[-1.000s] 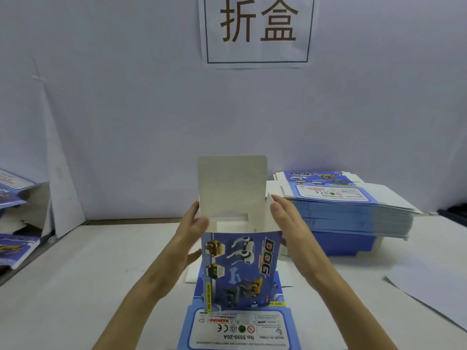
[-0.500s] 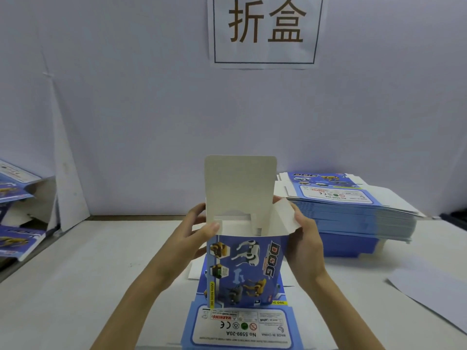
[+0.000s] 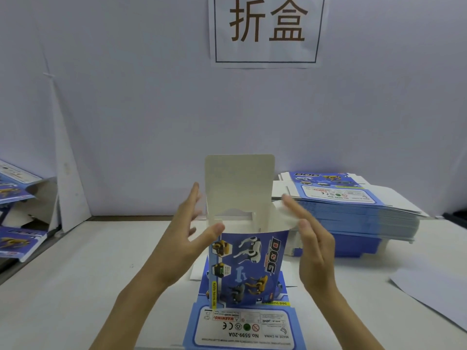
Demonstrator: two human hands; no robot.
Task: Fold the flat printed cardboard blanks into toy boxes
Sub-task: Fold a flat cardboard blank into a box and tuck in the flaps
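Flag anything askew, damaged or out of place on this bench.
Nothing looks damaged. The stack of flat blanks is fanned, upper sheets overhanging on the right. The printed boxes at the left edge lie tilted, not squared up. The box being folded stands upright, top flap raised.

Left hand (image 3: 188, 239) and right hand (image 3: 314, 246), like forearms, are bare.
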